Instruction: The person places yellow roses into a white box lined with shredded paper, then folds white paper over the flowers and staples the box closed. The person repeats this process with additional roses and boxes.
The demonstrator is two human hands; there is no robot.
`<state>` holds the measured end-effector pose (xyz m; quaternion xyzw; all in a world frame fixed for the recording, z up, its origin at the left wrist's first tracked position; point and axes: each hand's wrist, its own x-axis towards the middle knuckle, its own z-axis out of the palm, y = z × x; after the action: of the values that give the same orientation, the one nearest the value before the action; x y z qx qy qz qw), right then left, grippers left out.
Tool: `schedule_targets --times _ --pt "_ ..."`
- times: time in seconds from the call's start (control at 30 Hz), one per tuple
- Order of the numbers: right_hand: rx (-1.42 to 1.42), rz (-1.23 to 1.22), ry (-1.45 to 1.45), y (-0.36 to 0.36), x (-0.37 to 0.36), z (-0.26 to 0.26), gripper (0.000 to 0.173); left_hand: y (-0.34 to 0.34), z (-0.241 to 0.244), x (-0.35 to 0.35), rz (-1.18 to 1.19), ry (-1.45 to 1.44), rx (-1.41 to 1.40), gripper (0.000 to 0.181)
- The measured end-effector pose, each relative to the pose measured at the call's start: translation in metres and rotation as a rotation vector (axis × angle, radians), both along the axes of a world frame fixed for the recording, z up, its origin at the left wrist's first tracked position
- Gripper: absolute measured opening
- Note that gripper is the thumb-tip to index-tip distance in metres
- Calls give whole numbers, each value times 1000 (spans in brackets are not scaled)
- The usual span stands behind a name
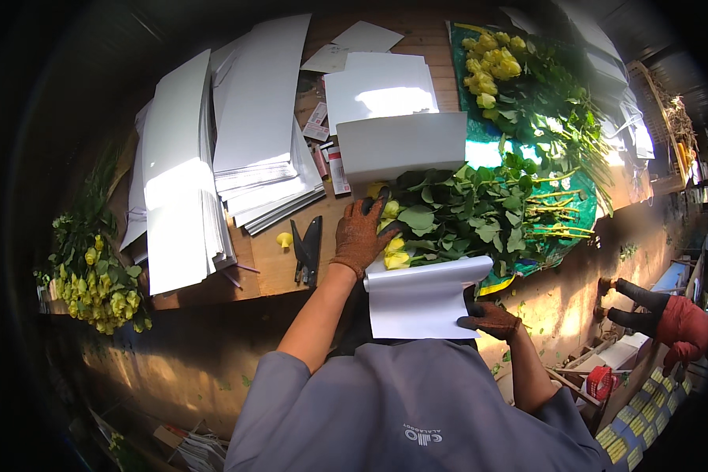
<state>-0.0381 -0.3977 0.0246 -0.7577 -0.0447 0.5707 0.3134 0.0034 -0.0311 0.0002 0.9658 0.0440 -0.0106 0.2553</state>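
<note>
In the head view a bunch of yellow roses (396,259) lies sideways on the table, blooms left and cut stems (557,215) right. My left hand (357,236), in a brown knit glove with dark fingertips, spans the blooms with thumb and forefinger spread. A white sheet (416,307), perhaps card or paper, lies along the bunch's near side, its upper edge rolled over. My right hand (491,318), gloved alike, pinches the sheet's lower right corner. Another white sheet (401,144) stands folded up at the bunch's far side. Leaves hide part of the wrapping beneath.
Stacks of white sheets (180,171) fill the table's left. Dark-handled shears (308,251) lie near the front edge by a yellow bloom (284,239). More roses (492,65) rest on a green tarp (578,183); others (100,295) hang at left. A person (681,330) bends at right.
</note>
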Motion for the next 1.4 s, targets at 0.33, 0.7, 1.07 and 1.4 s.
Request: schedule_targets --times 0.33,0.7,1.07,1.4 --pt "299 -357 -172 16 26 154 42 9 -30 -5 -37 -86 61 75" --pt "236 396 -541 145 135 133 80 12 -81 -5 129 -235 -567 58" --pt "-41 787 -796 189 151 60 101 46 -3 -20 284 -23 -326 57" --pt "63 718 -649 188 156 66 96 1 53 11 -387 245 295 102"
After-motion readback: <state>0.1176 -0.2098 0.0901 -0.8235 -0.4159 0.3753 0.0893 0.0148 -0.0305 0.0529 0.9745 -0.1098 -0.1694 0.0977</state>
